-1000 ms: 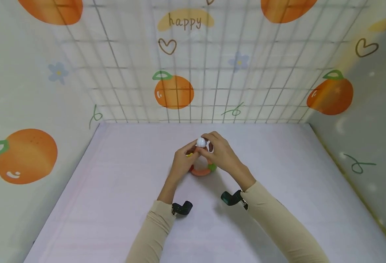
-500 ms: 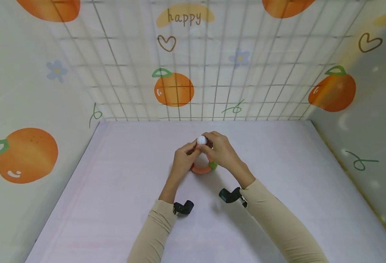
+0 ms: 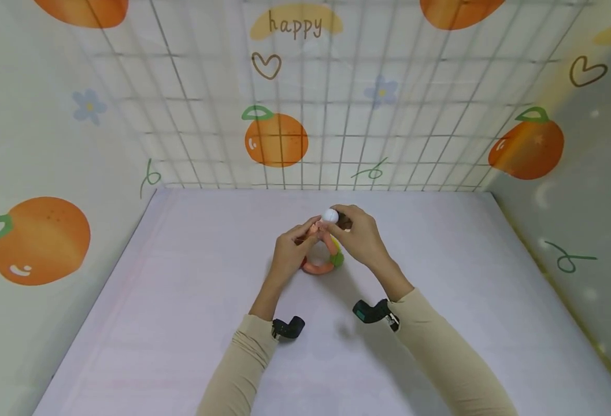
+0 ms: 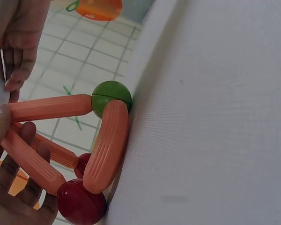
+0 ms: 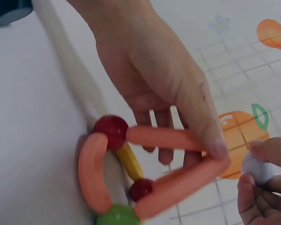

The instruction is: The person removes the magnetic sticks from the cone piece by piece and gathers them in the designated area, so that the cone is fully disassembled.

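A small frame of orange rods (image 4: 51,108) and coloured balls stands on the table. Its base shows a curved orange rod (image 4: 107,145), a green ball (image 4: 111,93), a red ball (image 4: 82,201), a second red ball (image 5: 141,190) and a yellow rod (image 5: 130,161). Slanted rods lean together at the top, where my left hand (image 3: 289,249) pinches their upper ends between thumb and fingers. Just right of that peak, my right hand (image 3: 359,236) holds a white ball (image 5: 256,168) by its fingertips. In the right wrist view a narrow gap separates ball and rod ends.
The pale table (image 3: 180,277) surrounds the frame. Behind it rises a white grid wall (image 3: 206,144) under a sheet printed with oranges. Dark wrist cameras (image 3: 288,328) sit at both cuffs, low over the table.
My right hand has drawn the white ball to the right, off the spot above my left fingertips. My left hand stays nearly still at the rod ends.
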Tool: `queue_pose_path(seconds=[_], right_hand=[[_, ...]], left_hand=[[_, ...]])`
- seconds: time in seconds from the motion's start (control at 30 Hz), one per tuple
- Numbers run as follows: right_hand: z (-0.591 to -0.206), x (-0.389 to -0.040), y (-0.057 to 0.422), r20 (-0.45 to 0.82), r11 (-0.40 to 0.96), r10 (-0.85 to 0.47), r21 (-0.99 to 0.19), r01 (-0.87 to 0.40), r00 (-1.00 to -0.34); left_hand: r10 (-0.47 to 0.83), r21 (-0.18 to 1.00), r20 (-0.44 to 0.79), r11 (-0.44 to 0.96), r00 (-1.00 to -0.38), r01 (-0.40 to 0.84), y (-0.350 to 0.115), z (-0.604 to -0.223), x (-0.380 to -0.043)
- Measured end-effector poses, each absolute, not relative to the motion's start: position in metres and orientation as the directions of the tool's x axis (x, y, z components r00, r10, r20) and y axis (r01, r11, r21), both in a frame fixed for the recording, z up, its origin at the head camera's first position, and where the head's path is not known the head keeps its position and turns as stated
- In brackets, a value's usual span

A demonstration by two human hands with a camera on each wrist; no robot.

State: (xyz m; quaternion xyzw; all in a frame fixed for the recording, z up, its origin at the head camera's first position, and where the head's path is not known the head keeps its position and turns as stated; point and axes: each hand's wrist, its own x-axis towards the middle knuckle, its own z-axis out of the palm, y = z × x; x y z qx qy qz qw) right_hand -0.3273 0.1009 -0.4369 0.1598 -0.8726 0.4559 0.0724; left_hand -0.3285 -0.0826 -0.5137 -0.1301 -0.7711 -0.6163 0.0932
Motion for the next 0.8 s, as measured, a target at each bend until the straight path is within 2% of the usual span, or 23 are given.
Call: queue_pose_path(seconds=[0.2,0.43,0.8], right_hand=[[-0.439,-0.328,0.127,0.301,0.534,-0.193,-0.766,-0.357,-0.934],[-0.455,-0.330,0.156,0.361,0.612,-0.214,-0.675,-0.412,-0.908],[-0.478,-0.338,0.181,0.341,0.678,-0.226,-0.617,-0.399,-0.912]], left_hand=[[0.096,0.921,0.302,0.228,-0.949,0.316,-0.083,-0.514,-0.332],[0.098,0.921,0.282,0.252,-0.954,0.298,-0.083,-0.514,-0.330],[0.107,0.919,0.300,0.235,-0.948,0.317,-0.084,-0.517,-0.330]])
